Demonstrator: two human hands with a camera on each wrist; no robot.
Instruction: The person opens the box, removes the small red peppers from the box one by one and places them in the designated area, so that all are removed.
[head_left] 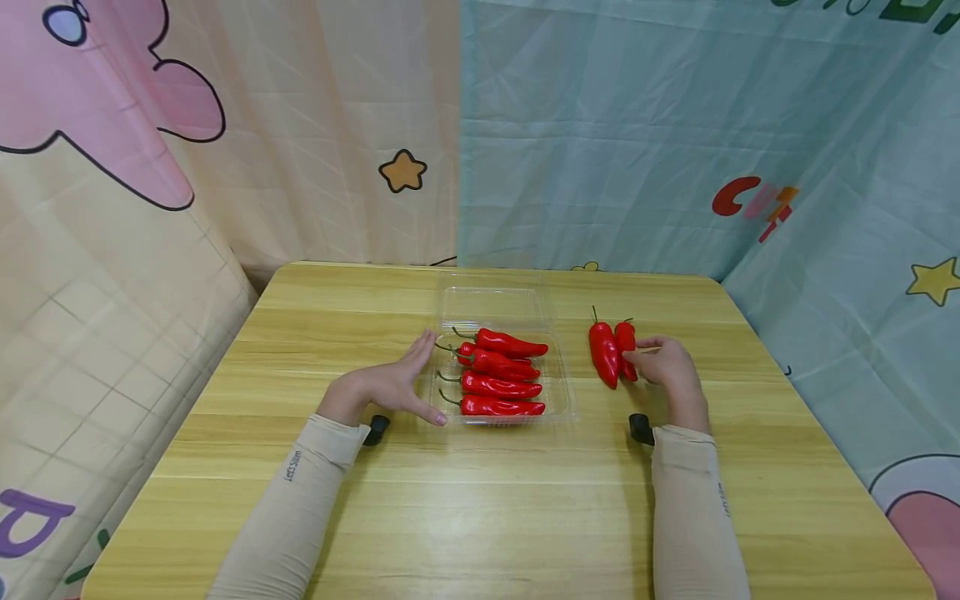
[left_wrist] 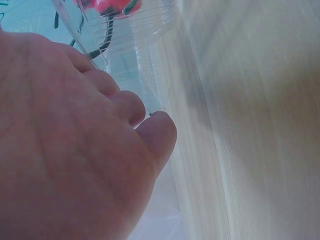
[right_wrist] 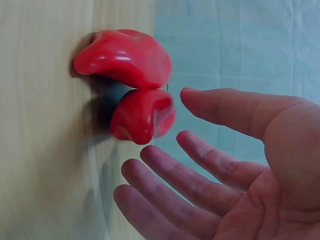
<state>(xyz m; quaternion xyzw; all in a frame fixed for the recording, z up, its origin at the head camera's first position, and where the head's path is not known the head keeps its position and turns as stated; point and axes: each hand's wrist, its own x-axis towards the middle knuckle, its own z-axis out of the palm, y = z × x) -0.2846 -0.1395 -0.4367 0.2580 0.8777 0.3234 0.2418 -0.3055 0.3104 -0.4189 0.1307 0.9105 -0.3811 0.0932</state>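
Left hand (head_left: 393, 385) is lying splayed, empty, beside the box (head_left: 557, 390); right hand (head_left: 669, 372), spread and empty, is apparently lining up on a pepper (head_left: 625, 338), needing a pinch next.

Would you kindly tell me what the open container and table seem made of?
The container looks like thin, glossy clear plastic: the wood pattern shows through it, and its ribbed walls catch light. The table looks like softly shiny wood or wood-effect laminate, judging by its grain bands.
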